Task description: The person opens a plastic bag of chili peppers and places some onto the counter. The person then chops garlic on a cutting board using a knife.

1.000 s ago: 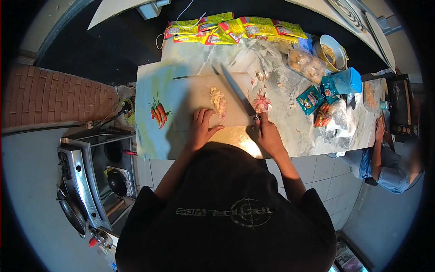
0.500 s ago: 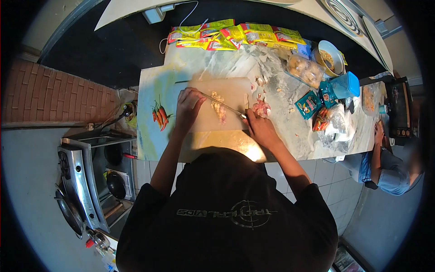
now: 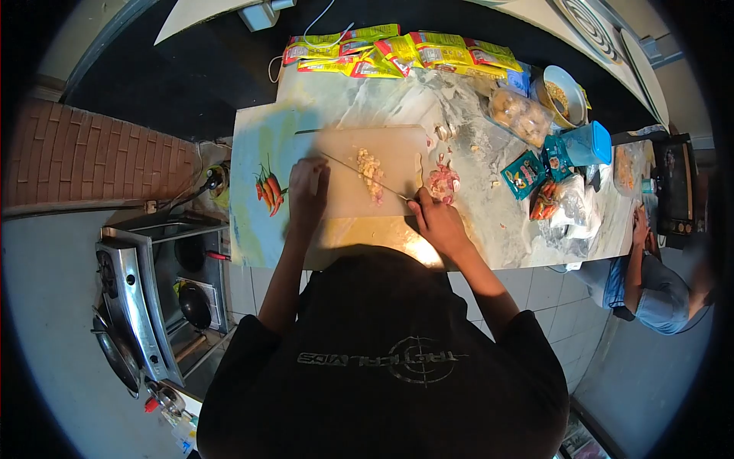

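My right hand (image 3: 440, 223) is closed around the handle of a knife (image 3: 365, 176), whose blade slants up and left across the white cutting board (image 3: 344, 200). Beneath and beside the blade lies a pile of chopped garlic (image 3: 369, 167), pale yellow with some pinkish bits at its near end. At the board's left edge, close to the knife tip, is my left hand (image 3: 308, 190); its thumb stands apart from the shaded fingers and I see nothing held. Red chilies (image 3: 269, 191) with green stems lie left of it. Pinkish peelings (image 3: 443, 183) sit right of the board.
Yellow sachets (image 3: 397, 53) line the back of the marble counter (image 3: 489, 245). At the right are a bag of round tan items (image 3: 520, 116), a bowl (image 3: 560, 96), a blue-lidded container (image 3: 589, 143), green packets (image 3: 524, 174) and bagged chilies (image 3: 544, 200). Another person (image 3: 661, 287) is at the far right.
My left hand has come off the knife's tip end and dropped slightly toward me. The knife stays in my right hand, angled across the garlic. The view has shifted slightly.
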`<state>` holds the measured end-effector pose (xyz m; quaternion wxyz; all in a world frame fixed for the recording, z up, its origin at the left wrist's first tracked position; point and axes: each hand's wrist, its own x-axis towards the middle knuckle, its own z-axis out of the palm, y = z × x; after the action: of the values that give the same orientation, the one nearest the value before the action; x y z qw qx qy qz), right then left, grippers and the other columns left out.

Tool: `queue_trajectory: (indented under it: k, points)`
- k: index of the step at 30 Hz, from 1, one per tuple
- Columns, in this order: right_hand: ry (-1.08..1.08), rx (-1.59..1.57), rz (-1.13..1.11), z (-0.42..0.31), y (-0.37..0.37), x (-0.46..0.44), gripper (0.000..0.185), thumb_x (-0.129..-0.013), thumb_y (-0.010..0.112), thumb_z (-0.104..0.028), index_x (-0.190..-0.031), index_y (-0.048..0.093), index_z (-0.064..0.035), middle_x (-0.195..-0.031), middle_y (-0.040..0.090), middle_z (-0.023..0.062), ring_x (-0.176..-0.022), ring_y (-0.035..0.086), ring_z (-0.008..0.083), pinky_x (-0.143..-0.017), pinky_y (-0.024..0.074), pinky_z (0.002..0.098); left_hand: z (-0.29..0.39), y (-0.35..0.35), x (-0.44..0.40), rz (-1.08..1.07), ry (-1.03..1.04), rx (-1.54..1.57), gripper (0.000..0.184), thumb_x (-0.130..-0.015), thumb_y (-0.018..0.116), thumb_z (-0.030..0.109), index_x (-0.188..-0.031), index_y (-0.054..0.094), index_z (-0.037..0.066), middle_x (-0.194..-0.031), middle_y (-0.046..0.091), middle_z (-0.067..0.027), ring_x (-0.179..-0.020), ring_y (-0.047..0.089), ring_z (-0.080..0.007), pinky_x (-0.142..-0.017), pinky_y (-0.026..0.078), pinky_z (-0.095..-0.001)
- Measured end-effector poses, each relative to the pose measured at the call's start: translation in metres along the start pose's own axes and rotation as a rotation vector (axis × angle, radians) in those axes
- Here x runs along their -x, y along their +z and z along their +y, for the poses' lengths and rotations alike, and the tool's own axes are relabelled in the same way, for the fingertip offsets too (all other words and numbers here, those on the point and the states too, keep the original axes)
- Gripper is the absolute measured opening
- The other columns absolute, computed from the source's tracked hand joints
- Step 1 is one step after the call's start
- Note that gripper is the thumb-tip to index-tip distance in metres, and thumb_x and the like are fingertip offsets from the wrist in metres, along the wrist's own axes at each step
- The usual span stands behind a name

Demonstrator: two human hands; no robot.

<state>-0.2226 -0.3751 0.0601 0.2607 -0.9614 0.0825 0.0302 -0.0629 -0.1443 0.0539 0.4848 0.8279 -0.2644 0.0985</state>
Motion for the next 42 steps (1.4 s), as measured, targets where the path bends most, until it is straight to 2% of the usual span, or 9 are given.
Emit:
queue_trajectory:
  k: [4, 7, 11, 13, 19, 25, 32, 37, 42]
  points:
    - [-0.02, 0.069, -0.004, 0.002, 0.0, -0.004, 0.037, -0.103, 0.043, -0.038, -0.098, 0.058, -0.0041, -0.071, 0.066, 0.0217, -0.064, 0.066, 0.0402, -0.055, 0.0516, 0.0501, -0.003, 0.022, -0.036, 0.054, 0.222, -0.09, 0.012, -0.091, 0.063, 0.009, -0.102, 0.061, 0.004, -0.095, 0.062, -0.0111, -0.091, 0.058, -0.0311, -0.084, 0.044, -0.0414]
    - [-0.07, 0.095, 0.098, 0.005, 0.0, -0.011, 0.039, -0.103, 0.043, -0.039, -0.094, 0.063, -0.0066, -0.068, 0.066, 0.0188, -0.061, 0.066, 0.0382, -0.054, 0.0526, 0.0477, -0.009, 0.04, -0.052, -0.123, 0.158, -0.209, 0.017, -0.094, 0.061, 0.015, -0.109, 0.061, 0.005, -0.1, 0.062, -0.0111, -0.097, 0.058, -0.0314, -0.09, 0.042, -0.0417]
    - [-0.043, 0.166, 0.044, 0.009, 0.005, -0.018, 0.039, -0.103, 0.043, -0.04, -0.094, 0.064, -0.0086, -0.064, 0.066, 0.0162, -0.058, 0.066, 0.0357, -0.052, 0.0527, 0.0465, -0.022, 0.058, -0.05, -0.17, 0.175, -0.307, 0.025, -0.093, 0.063, 0.021, -0.114, 0.06, 0.008, -0.107, 0.06, -0.0089, -0.104, 0.056, -0.0303, -0.093, 0.039, -0.043]
    - [-0.051, 0.251, 0.063, 0.009, 0.006, -0.019, 0.04, -0.103, 0.043, -0.042, -0.094, 0.065, -0.0098, -0.063, 0.066, 0.0143, -0.056, 0.067, 0.0326, -0.051, 0.0527, 0.0452, -0.025, 0.061, -0.049, -0.192, 0.204, -0.405, 0.033, -0.091, 0.066, 0.029, -0.117, 0.059, 0.01, -0.115, 0.056, -0.0088, -0.111, 0.052, -0.0314, -0.095, 0.039, -0.0481]
    - [-0.124, 0.292, 0.118, 0.013, 0.017, -0.019, 0.041, -0.103, 0.043, -0.043, -0.095, 0.065, -0.0091, -0.067, 0.068, 0.0136, -0.056, 0.067, 0.0314, -0.05, 0.0532, 0.0441, -0.027, 0.062, -0.045, -0.148, 0.269, -0.539, 0.043, -0.091, 0.064, 0.029, -0.129, 0.055, 0.011, -0.127, 0.05, -0.011, -0.123, 0.046, -0.0358, -0.108, 0.032, -0.0547]
    - [-0.111, 0.267, 0.035, 0.011, -0.001, -0.026, 0.043, -0.103, 0.042, -0.043, -0.096, 0.065, -0.0084, -0.071, 0.068, 0.0143, -0.058, 0.067, 0.033, -0.053, 0.0539, 0.0445, -0.027, 0.062, -0.051, -0.203, 0.225, -0.461, 0.044, -0.091, 0.064, 0.028, -0.13, 0.053, 0.011, -0.128, 0.051, -0.012, -0.124, 0.048, -0.033, -0.11, 0.029, -0.0585]
    - [-0.112, 0.254, -0.02, 0.006, -0.007, -0.02, 0.043, -0.103, 0.042, -0.043, -0.093, 0.065, -0.0086, -0.061, 0.064, 0.014, -0.056, 0.066, 0.0338, -0.051, 0.0535, 0.0434, -0.012, 0.048, -0.046, -0.251, 0.264, -0.475, 0.043, -0.092, 0.063, 0.027, -0.129, 0.052, 0.01, -0.13, 0.05, -0.0126, -0.125, 0.048, -0.0311, -0.113, 0.026, -0.059]
    - [-0.16, 0.354, 0.043, 0.012, 0.015, -0.019, 0.043, -0.102, 0.045, -0.044, -0.087, 0.064, -0.0093, -0.057, 0.063, 0.0123, -0.052, 0.065, 0.0303, -0.045, 0.0507, 0.0418, -0.027, 0.054, -0.039, -0.288, 0.279, -0.419, 0.04, -0.095, 0.059, 0.022, -0.132, 0.05, 0.01, -0.135, 0.048, -0.0118, -0.132, 0.044, -0.0299, -0.115, 0.021, -0.0588]
    - [-0.168, 0.336, 0.103, 0.012, 0.014, -0.018, 0.042, -0.101, 0.046, -0.045, -0.086, 0.064, -0.01, -0.056, 0.062, 0.011, -0.05, 0.064, 0.0294, -0.046, 0.0507, 0.0424, -0.026, 0.053, -0.039, -0.281, 0.257, -0.413, 0.04, -0.095, 0.058, 0.021, -0.133, 0.049, 0.01, -0.137, 0.048, -0.0119, -0.133, 0.044, -0.03, -0.115, 0.019, -0.0579]
